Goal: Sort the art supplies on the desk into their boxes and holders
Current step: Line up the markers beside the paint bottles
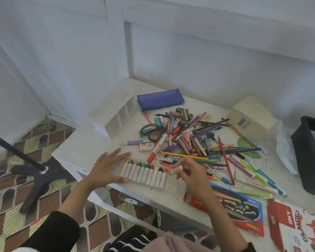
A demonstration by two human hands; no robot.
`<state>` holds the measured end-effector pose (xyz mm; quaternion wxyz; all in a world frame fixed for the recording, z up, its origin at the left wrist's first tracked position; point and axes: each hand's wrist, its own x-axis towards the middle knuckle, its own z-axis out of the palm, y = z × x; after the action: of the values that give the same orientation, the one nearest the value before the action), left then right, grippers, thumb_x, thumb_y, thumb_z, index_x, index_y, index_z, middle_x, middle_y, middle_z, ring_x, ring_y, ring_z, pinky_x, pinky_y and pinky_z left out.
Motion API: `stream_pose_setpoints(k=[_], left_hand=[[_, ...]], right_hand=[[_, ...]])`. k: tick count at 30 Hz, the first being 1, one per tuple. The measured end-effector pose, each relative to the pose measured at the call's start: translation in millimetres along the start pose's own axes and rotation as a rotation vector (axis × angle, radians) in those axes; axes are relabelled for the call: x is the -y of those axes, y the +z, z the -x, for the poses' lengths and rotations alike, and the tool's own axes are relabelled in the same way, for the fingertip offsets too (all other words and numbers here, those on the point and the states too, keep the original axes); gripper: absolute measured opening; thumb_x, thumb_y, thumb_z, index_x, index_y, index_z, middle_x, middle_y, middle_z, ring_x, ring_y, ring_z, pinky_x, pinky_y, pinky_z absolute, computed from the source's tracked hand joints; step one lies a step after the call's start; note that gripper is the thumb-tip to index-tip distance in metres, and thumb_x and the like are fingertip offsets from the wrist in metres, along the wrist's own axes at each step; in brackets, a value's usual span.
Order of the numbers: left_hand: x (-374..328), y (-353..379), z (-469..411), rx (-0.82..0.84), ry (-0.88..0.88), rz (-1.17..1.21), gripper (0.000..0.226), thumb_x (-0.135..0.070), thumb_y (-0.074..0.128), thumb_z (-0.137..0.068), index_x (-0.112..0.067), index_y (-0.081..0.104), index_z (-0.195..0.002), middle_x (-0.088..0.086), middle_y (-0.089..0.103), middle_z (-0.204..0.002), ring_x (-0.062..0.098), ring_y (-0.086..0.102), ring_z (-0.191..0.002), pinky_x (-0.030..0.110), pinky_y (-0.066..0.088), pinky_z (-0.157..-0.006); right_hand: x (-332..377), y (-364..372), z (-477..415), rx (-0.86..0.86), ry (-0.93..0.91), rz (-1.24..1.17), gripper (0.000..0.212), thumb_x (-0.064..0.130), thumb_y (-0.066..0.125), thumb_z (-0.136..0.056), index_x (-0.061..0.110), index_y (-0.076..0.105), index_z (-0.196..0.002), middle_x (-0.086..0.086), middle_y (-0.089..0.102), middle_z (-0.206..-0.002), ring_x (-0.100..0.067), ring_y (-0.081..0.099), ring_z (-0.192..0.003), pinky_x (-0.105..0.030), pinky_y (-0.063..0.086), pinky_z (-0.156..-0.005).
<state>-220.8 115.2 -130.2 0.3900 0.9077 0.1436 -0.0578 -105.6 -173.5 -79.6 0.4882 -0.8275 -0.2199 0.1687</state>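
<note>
Left hand spread, we judge bracing row of paper-wrapped oil pastels on white table; right hand pinches pale pastel stick beside row's end.

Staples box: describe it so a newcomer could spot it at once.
On the white desk, find the left edge of the pen pile. Just below the black scissors lies the staples box, the only small cardboard packet there, printed STAPLES.

Black long sleeves
</note>
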Motion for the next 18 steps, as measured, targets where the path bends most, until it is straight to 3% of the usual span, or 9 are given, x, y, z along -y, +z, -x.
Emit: stream_pose_setpoints(k=[4, 8, 11, 14, 18], left_hand=[[-0.8, 0.0, 0.1, 0.007, -0.011, 0.008, 0.088, -0.095, 0.054, -0.037, -0.081, 0.021, -0.118, -0.026, 0.012, -0.149, 0.021, 0.003, -0.145, 0.045, 0.004, -0.117], [-4.1, -1.5, 1.5, -0.003, -0.023, 0.012, 0.093, -0.094, 0.056, -0.036, -0.074, 0.029, -0.123, -0.026, 0.012, -0.148, 0.021, 0.003, -0.145, 0.044, 0.004, -0.117], [-10.7, -2.6, 3.8, 0.009, -0.045, -0.001, 0.105, -0.095, 0.053, -0.033, -0.062, 0.029, -0.129, -0.027, 0.010, -0.147, 0.022, 0.001, -0.145, 0.046, 0.004, -0.116], [-15.8, -3.9, 5.6, 0.014, -0.047, -0.001, 0.105, -0.091, 0.056, -0.034, -0.059, 0.030, -0.130, -0.026, 0.010, -0.146, 0.022, 0.001, -0.145, 0.046, 0.004, -0.116], [-18.1, -3.5, 5.3, 0.005, -0.040, -0.011, 0.107, -0.095, 0.052, -0.032, -0.057, 0.030, -0.130, -0.026, 0.010, -0.146, 0.022, 0.002, -0.145, 0.045, 0.004, -0.117]], right_hand=[[-6.9, 8.9, 5.5, -0.081, -0.252, 0.146, 0.023, -0.002, 0.069, -0.079, 0.020, 0.071, -0.085, 0.017, 0.063, -0.077, 0.002, 0.061, -0.072, -0.005, 0.043, -0.066], [-15.3, 15.3, 9.9, -0.147, -0.440, 0.265, 0.020, -0.001, 0.072, -0.076, 0.011, 0.072, -0.093, 0.005, 0.058, -0.088, 0.007, 0.049, -0.082, -0.005, 0.042, -0.073], [-18.2, 19.6, 15.3, -0.121, -0.470, 0.264, 0.018, 0.001, 0.074, -0.075, 0.007, 0.071, -0.092, 0.000, 0.060, -0.088, 0.005, 0.050, -0.081, -0.005, 0.045, -0.074], [-21.5, 20.6, 16.4, 0.002, -0.454, 0.277, 0.009, 0.015, 0.073, -0.078, 0.009, 0.070, -0.085, 0.003, 0.058, -0.087, -0.001, 0.053, -0.075, -0.013, 0.050, -0.068], [-25.8, 23.2, 17.3, 0.094, -0.425, 0.359, 0.017, 0.026, 0.063, -0.084, 0.012, 0.072, -0.083, 0.008, 0.054, -0.093, -0.001, 0.052, -0.077, -0.014, 0.049, -0.067]])
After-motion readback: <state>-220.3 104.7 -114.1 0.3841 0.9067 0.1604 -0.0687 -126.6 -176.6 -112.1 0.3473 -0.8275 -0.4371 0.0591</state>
